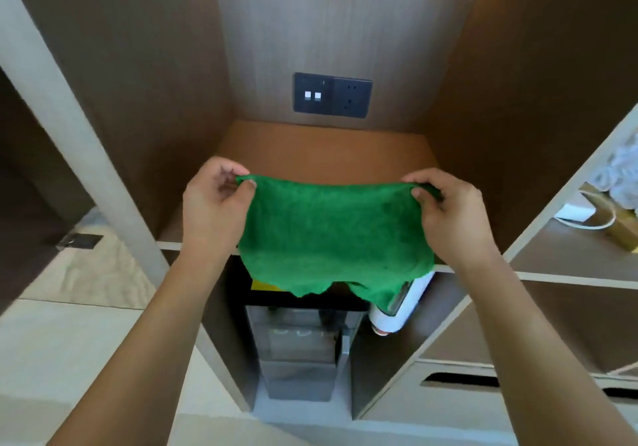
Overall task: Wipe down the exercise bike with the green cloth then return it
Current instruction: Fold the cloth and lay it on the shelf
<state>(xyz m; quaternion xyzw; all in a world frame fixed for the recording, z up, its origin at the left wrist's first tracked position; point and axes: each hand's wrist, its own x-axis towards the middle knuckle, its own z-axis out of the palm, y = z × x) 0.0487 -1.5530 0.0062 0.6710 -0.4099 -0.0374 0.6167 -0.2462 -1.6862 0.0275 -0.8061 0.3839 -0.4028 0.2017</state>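
Note:
The green cloth (331, 235) hangs spread out in front of a brown wooden shelf niche (324, 148). My left hand (214, 204) pinches its upper left corner between thumb and fingers. My right hand (448, 210) pinches the upper right corner the same way. The cloth's ragged lower edge droops below the shelf's front edge. No exercise bike is in view.
A dark socket panel (332, 95) sits on the niche's back wall. Below the shelf stands a black appliance with a glass front (300, 342) and a white cylindrical object (397, 311) beside it. Side shelves on the right hold a white box (574, 211) and a paper bag.

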